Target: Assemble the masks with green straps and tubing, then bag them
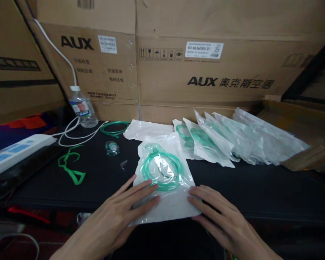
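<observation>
A clear-fronted, white-backed pouch [176, 206] lies in front of me, its near end at the table's front edge. Inside it is a coil of green transparent tubing [180, 168]. My left hand [121, 206] rests on the lower left of the pouch, fingers stretched out and spread over the film. At the lower right edge, the fingertips of my right hand [216, 209] touch the pouch, fingers apart. Both thumbs are partly hidden, so I cannot tell how far they reach underneath.
Several similar pouches [206, 141] lean in a row at the right. Behind the pouch lies a white packet [148, 130]. Loose green tubing [115, 128], a clear mask-like piece [112, 148], a green strap [73, 168], a bottle [83, 108] and a power strip [21, 151] are leftward. Cardboard boxes [162, 83] stand behind.
</observation>
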Demonstrator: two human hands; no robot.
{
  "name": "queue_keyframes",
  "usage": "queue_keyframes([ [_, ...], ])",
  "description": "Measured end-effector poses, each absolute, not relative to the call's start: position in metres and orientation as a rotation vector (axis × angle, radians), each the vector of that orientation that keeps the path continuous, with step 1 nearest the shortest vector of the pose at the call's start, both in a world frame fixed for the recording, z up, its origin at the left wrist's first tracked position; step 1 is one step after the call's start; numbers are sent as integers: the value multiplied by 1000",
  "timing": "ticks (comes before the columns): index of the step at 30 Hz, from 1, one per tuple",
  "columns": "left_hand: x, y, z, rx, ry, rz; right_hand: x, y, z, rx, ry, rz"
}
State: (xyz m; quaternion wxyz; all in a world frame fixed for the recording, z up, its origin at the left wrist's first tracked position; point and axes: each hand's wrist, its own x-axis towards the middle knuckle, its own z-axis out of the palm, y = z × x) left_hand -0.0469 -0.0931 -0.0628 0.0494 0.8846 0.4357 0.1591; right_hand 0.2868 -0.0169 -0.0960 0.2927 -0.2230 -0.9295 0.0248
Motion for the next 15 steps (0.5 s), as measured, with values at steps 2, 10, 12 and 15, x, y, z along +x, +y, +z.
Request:
queue_keyframes([
  [2, -49, -93, -65, 2695, 1325, 488, 287, -18, -96, -590, -2489, 47],
  [10, -51, -98, -63, 2650, 1327, 484, 293, -19, -96, -501, -2495, 97],
  [12, -49, -99, -60, 2660, 1331, 462, 292, -20, -93, -491, -2500, 62],
  [15, -45, -102, -56, 2614, 1336, 506, 283, -22, -88, -500, -2498, -40],
])
